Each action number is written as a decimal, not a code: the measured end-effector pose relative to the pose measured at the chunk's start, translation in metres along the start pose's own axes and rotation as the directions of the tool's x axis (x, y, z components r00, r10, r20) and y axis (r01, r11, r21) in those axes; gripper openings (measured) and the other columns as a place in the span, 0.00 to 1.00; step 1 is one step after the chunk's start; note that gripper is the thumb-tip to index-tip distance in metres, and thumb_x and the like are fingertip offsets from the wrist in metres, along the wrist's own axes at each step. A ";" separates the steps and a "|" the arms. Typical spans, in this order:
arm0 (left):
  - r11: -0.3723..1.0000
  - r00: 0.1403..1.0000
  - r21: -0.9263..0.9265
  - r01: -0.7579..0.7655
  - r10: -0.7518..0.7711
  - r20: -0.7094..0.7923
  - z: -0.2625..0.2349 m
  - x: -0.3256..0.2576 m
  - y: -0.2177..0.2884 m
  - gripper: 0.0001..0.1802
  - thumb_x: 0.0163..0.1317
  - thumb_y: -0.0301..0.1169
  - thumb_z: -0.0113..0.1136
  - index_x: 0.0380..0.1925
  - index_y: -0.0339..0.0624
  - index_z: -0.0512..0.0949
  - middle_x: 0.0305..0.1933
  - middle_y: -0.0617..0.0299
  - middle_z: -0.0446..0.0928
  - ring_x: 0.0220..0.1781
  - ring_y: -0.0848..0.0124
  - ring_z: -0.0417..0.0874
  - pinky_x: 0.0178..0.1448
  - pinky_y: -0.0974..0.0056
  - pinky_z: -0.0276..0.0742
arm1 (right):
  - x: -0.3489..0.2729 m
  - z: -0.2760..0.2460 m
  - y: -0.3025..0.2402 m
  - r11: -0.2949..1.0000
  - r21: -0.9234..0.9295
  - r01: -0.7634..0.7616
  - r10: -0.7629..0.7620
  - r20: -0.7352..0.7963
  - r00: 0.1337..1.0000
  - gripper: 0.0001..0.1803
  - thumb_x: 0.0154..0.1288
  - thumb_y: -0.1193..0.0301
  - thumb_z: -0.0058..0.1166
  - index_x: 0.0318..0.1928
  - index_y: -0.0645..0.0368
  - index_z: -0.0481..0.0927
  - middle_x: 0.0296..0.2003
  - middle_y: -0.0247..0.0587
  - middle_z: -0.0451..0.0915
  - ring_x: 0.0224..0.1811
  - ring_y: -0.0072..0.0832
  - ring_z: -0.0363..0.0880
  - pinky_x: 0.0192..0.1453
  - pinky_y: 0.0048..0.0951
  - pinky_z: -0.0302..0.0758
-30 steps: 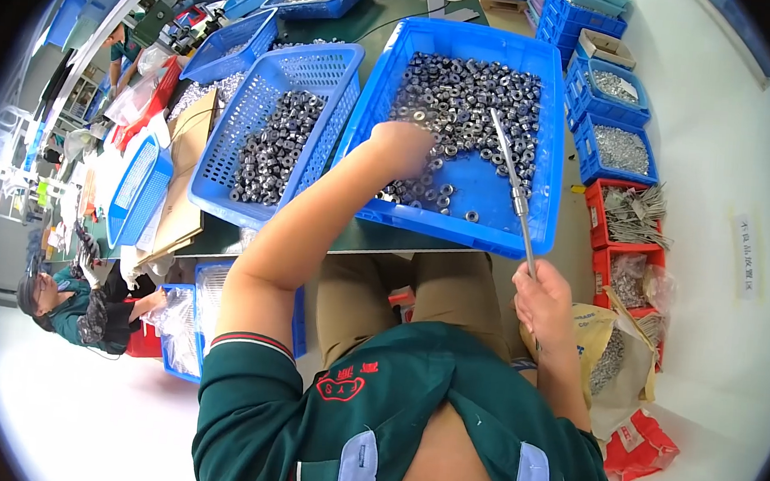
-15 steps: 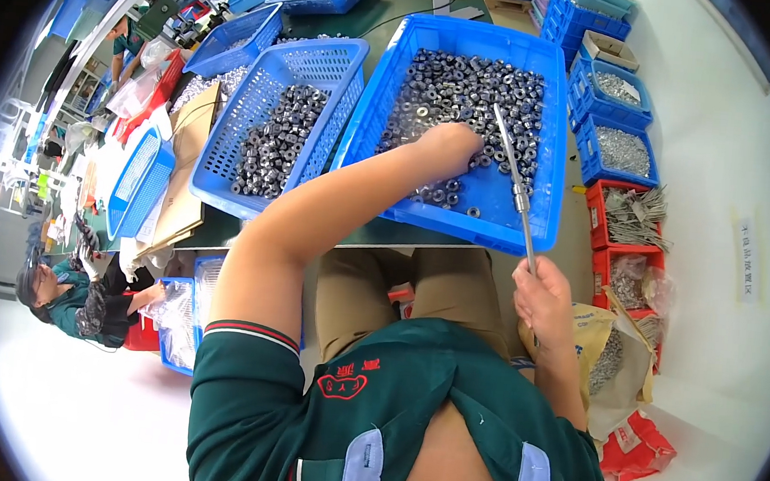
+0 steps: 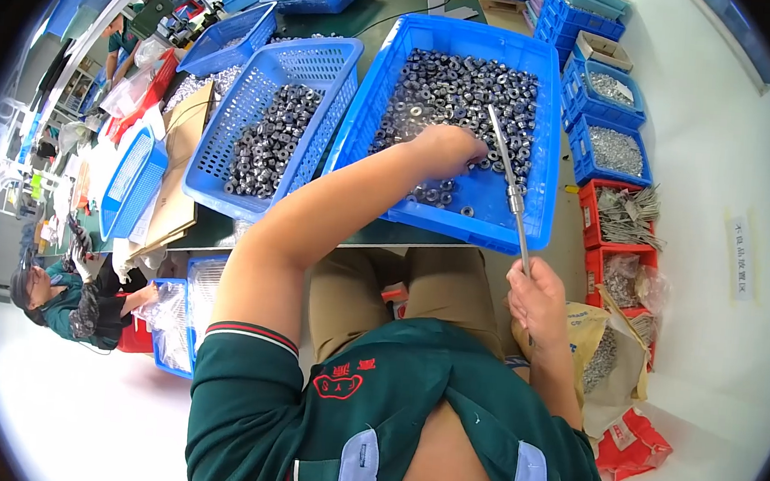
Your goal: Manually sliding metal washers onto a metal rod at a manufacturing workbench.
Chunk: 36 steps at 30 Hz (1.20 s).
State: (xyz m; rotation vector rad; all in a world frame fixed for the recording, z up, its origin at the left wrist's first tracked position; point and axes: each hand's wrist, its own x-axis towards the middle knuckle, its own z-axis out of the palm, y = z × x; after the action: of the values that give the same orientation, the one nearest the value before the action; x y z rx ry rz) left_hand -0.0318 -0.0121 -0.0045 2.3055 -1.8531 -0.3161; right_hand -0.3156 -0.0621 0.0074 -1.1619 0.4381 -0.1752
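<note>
My right hand [image 3: 539, 298] is closed around the lower end of a long, thin metal rod [image 3: 505, 150]. The rod slants up over the right part of a blue tray [image 3: 504, 227], and a thicker collar sits partway along it. Loose dark metal nuts [image 3: 456, 83] cover much of the tray, heaped toward its far side, with bare blue bottom at the near right. My left hand [image 3: 446, 150] reaches into the tray from the left, its fingers curled down at the nuts; the fingertips are mostly hidden, so what they pinch cannot be made out.
Left of the tray stands a blue perforated basket [image 3: 271, 141] of similar nuts, beside brown cardboard [image 3: 178, 170]. Blue bins [image 3: 614, 150] and red bins [image 3: 620, 214] of metal parts line the right side. An open sack [image 3: 607, 348] lies near my right forearm. Another person [image 3: 68, 306] sits at far left.
The whole view has shifted slightly. My left hand stays low among the nuts, and my right hand keeps hold of the rod in nearly the same place.
</note>
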 end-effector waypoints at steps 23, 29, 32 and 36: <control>-0.105 0.955 -0.993 -0.051 -0.295 -0.017 -0.047 -0.009 -0.012 0.11 0.60 0.26 0.58 0.40 0.32 0.72 0.37 0.54 0.78 0.40 0.64 0.82 0.48 0.62 0.80 | 0.001 -0.004 -0.001 1.000 0.005 -0.018 0.017 0.070 0.997 0.05 0.66 0.72 0.47 0.33 0.60 0.68 0.16 0.24 0.63 0.10 0.10 0.56 0.12 0.13 0.54; -0.173 0.963 -0.983 -0.056 -0.268 -0.008 -0.050 -0.011 -0.008 0.11 0.60 0.27 0.58 0.40 0.32 0.73 0.39 0.53 0.78 0.41 0.62 0.82 0.51 0.59 0.79 | 0.001 -0.001 -0.002 1.000 -0.006 -0.020 0.021 0.060 0.998 0.05 0.66 0.72 0.47 0.33 0.59 0.68 0.17 0.24 0.63 0.10 0.10 0.56 0.12 0.13 0.54; -0.213 0.966 -0.976 -0.055 -0.257 0.002 -0.049 -0.013 -0.012 0.10 0.60 0.27 0.58 0.39 0.32 0.73 0.39 0.53 0.78 0.41 0.62 0.82 0.51 0.59 0.79 | 0.000 0.003 -0.004 0.999 0.007 -0.033 0.033 0.048 0.998 0.05 0.66 0.72 0.47 0.33 0.60 0.68 0.16 0.24 0.63 0.10 0.10 0.56 0.12 0.13 0.54; -0.186 0.967 -0.981 -0.061 -0.256 -0.012 -0.046 -0.011 -0.014 0.08 0.60 0.25 0.58 0.38 0.35 0.73 0.38 0.56 0.77 0.41 0.64 0.81 0.50 0.61 0.79 | -0.001 0.003 -0.002 1.000 0.014 -0.020 0.019 0.046 0.999 0.05 0.66 0.72 0.47 0.33 0.60 0.69 0.16 0.24 0.63 0.10 0.10 0.56 0.12 0.13 0.54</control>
State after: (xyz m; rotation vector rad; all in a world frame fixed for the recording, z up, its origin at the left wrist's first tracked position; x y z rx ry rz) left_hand -0.0089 0.0016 0.0369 1.0725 -0.5376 -1.0441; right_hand -0.3146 -0.0600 0.0105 -1.1446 0.4067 -0.1341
